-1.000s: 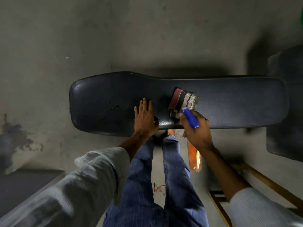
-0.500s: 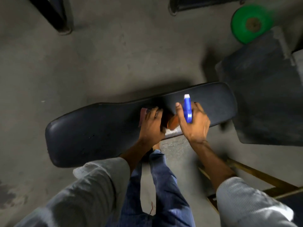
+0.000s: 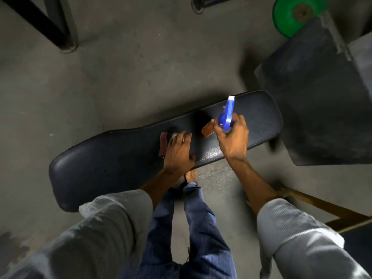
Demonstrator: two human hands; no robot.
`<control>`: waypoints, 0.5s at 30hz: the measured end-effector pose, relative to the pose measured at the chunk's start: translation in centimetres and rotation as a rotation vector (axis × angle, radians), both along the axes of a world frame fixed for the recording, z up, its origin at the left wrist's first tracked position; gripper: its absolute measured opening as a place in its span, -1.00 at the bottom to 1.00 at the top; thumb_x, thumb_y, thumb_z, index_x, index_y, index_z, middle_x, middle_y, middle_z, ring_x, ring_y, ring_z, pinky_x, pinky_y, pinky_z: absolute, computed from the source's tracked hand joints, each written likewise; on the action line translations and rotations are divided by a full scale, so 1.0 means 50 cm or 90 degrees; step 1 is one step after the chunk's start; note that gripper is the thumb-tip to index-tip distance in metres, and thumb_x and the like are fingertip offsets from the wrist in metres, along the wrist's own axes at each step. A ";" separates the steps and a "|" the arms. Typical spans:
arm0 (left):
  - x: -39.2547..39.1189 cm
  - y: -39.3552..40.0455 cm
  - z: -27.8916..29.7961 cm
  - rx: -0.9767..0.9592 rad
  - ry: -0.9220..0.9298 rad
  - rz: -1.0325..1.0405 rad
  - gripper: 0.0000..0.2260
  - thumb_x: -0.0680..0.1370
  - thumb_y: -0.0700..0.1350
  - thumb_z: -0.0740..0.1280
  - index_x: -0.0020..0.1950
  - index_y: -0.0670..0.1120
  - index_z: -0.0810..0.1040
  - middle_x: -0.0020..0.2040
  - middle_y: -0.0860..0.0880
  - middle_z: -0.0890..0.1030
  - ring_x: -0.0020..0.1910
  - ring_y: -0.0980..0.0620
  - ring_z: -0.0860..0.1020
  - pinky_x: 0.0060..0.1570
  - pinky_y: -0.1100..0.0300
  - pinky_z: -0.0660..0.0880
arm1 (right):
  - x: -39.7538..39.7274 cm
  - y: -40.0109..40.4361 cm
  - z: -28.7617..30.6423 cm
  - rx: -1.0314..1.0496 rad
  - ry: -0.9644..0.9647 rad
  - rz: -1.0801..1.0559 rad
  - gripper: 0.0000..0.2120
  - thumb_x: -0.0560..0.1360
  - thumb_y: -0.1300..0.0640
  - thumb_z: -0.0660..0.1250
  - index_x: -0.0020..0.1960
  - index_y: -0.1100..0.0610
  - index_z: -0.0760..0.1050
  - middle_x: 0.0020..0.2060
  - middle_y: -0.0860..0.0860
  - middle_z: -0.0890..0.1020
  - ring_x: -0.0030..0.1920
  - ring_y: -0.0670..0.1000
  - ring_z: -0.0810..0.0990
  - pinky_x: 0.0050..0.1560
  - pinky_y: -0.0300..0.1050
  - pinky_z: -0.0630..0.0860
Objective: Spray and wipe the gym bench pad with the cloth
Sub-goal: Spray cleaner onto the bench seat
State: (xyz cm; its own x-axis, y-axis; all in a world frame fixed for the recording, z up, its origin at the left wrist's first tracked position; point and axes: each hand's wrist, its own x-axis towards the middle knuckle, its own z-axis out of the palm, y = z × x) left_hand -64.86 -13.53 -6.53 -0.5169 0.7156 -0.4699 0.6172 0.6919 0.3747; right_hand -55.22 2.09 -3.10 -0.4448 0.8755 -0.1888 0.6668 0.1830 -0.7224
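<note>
A long black bench pad [image 3: 112, 170] lies across the middle of the view, tilted up to the right. My left hand [image 3: 178, 154] lies flat on a folded dark red and grey cloth [image 3: 163, 143] on the pad's middle; most of the cloth is hidden under the hand. My right hand [image 3: 234, 137] grips a spray bottle with a blue and white trigger head [image 3: 227, 113] and an orange body [image 3: 207, 128], held above the pad's right half with the nozzle pointing away from me.
Grey concrete floor surrounds the bench. A dark padded block [image 3: 318, 109] stands at the right, with a green weight plate [image 3: 289, 15] behind it. Black frame legs [image 3: 60, 35] stand at the upper left. A wooden frame [image 3: 322, 206] lies at the lower right. My legs in blue trousers [image 3: 193, 228] are below.
My left hand slid from the bare pad onto the cloth. My right hand lifted the spray bottle up over the pad. The view shifted, so the pad now looks tilted.
</note>
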 end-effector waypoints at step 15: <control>-0.007 -0.038 -0.026 0.120 0.035 0.138 -0.60 0.59 -0.14 0.36 0.44 -0.11 0.51 0.38 -0.16 0.57 0.43 -0.18 0.46 0.54 -0.18 0.39 | 0.022 -0.100 -0.104 -0.278 0.034 -0.189 -0.26 0.52 0.09 0.61 0.57 0.10 0.31 0.30 0.05 0.58 0.10 0.07 0.70 -0.01 -0.18 0.64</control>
State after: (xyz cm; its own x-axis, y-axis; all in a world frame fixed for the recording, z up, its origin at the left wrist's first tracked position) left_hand -65.22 -15.41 -7.81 -0.6878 0.6578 -0.3069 0.4853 0.7312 0.4794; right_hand -54.11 -2.90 -8.29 -0.2079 0.8105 -0.5477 0.6047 -0.3336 -0.7232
